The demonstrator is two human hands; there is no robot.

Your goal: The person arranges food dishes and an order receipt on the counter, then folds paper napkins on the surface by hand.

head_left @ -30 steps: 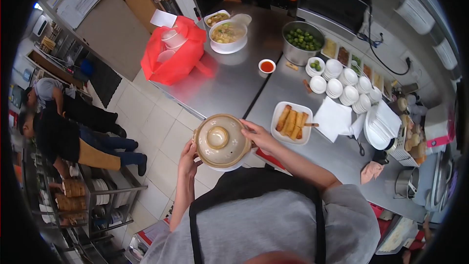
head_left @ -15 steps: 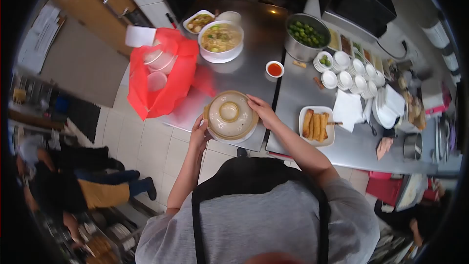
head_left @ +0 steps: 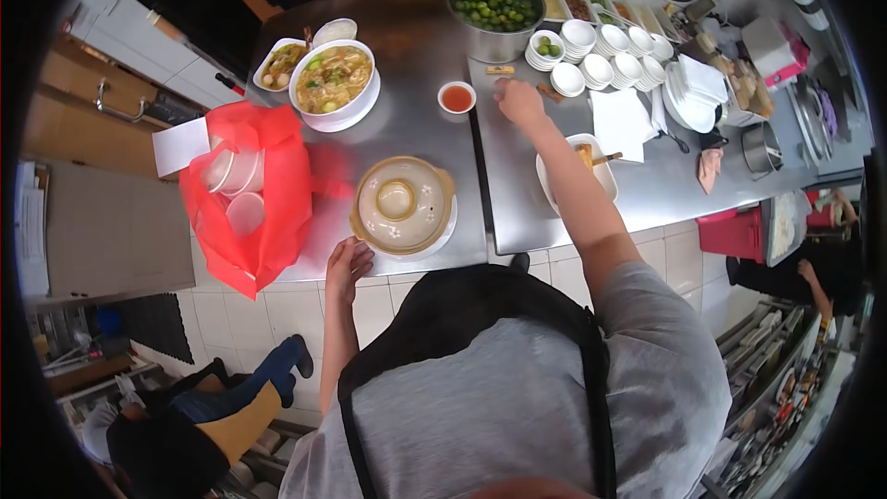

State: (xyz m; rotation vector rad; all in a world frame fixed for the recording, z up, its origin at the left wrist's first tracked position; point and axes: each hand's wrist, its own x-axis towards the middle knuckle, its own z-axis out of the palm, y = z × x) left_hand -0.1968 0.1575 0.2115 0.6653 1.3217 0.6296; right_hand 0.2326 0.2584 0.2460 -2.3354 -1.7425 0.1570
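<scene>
Steel counter point(head_left: 411, 65): left hand point(head_left: 347, 268) unclasped beside lidded pot point(head_left: 404, 206); right hand point(head_left: 521, 103) grip unclear

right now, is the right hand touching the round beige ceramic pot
No, the bare right hand is over the grey steel counter, apart from the lidded pot.

There is one lidded clay pot point(head_left: 403, 206), one red bag point(head_left: 277, 189), one round soup bowl point(head_left: 344, 115), one dish of red sauce point(head_left: 457, 112) and one pot of green fruit point(head_left: 497, 44).
</scene>
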